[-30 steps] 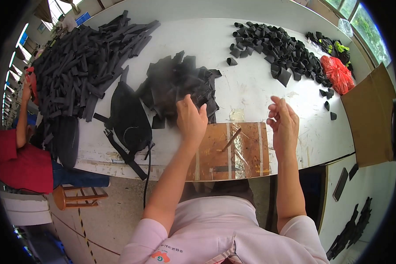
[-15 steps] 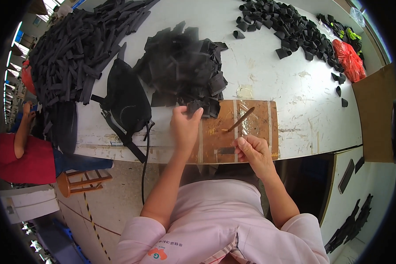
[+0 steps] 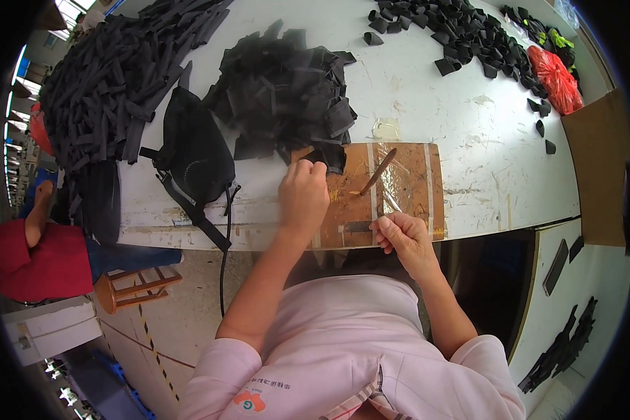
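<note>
curling at the near edge of the black pile (image 3: 280, 91), the left hand (image 3: 304, 194) has its fingertips drawn narrow against a loose black piece (image 3: 336, 160), which overlaps the far edge of the brown board (image 3: 344, 203); i cannot tell whether it is gripped; the right hand (image 3: 406, 239) is bunched near the board's front edge, its hold unclear; because the pieces overlap, neighbours could drag along with one pulled; a careless knuckle could also knock the brown stick (image 3: 381, 172) off its place.
</note>
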`<action>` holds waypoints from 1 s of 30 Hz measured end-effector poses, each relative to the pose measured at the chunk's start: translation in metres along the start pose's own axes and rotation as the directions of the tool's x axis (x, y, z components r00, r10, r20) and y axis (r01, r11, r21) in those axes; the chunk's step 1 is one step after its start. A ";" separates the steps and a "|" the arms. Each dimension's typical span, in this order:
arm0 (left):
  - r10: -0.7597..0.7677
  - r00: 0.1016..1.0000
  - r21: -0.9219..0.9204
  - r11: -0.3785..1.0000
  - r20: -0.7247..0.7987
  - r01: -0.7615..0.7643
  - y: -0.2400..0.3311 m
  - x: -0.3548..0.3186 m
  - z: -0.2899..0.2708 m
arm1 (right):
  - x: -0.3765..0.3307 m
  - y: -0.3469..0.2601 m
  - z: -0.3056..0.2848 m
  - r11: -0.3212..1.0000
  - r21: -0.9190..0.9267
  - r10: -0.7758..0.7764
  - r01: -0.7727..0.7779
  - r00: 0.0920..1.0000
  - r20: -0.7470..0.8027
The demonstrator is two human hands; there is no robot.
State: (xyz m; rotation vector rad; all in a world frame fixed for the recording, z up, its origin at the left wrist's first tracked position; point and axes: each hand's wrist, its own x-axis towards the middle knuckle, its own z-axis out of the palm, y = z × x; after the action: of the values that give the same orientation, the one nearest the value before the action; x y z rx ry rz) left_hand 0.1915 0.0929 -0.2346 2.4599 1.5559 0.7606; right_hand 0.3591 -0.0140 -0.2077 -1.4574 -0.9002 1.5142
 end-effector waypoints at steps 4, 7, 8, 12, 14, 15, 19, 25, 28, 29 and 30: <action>-0.046 0.998 -0.126 0.991 -0.033 0.042 -0.003 0.006 -0.002 | 0.001 -0.006 0.005 1.000 -0.025 -0.004 0.005 1.000 0.023; -0.182 0.983 -0.335 0.928 -0.030 0.161 -0.012 0.004 -0.004 | 0.003 -0.009 0.013 0.983 -0.121 -0.141 0.137 0.990 -0.023; -0.198 0.980 -0.398 0.900 -0.017 0.175 -0.013 0.004 -0.006 | 0.004 -0.011 0.016 0.983 -0.118 -0.145 0.141 0.989 -0.027; -0.312 0.949 -0.521 0.804 0.037 0.285 -0.010 0.000 -0.012 | 0.006 -0.026 0.026 0.907 -0.254 -0.354 0.335 0.934 -0.035; -0.419 0.880 -0.730 0.527 0.223 0.435 -0.005 -0.001 -0.018 | 0.007 -0.029 0.032 0.901 -0.264 -0.367 0.345 0.930 -0.037; -0.413 0.883 -0.732 0.526 0.225 0.433 0.002 -0.001 -0.024 | 0.008 -0.031 0.036 0.882 -0.263 -0.430 0.391 0.896 -0.110; -0.196 0.936 -0.871 0.351 0.291 0.344 0.044 -0.012 -0.052 | 0.010 -0.043 0.048 0.805 -0.308 -0.580 0.508 0.784 -0.221; -0.116 0.978 -0.549 0.836 -0.173 0.002 0.070 -0.029 -0.047 | 0.003 -0.047 0.045 0.605 -0.514 -0.772 0.608 0.605 -0.195; -0.111 0.940 -0.463 0.885 -0.323 -0.055 0.071 -0.030 -0.030 | 0.003 -0.046 0.046 0.486 -0.696 -0.818 0.529 0.556 -0.149; -0.209 0.926 -0.596 0.803 -0.314 -0.021 0.071 -0.030 -0.025 | 0.003 -0.044 0.047 0.480 -0.693 -0.823 0.539 0.551 -0.141; -0.301 0.910 -0.717 0.697 -0.284 0.007 0.073 -0.024 -0.027 | 0.004 -0.040 0.046 0.514 -0.702 -0.800 0.492 0.571 -0.185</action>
State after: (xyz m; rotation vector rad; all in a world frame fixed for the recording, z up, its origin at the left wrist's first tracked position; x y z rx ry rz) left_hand 0.2297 0.0339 -0.1924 1.6430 1.2037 1.5350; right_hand 0.3167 0.0079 -0.1694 -1.5093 -1.4589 0.2071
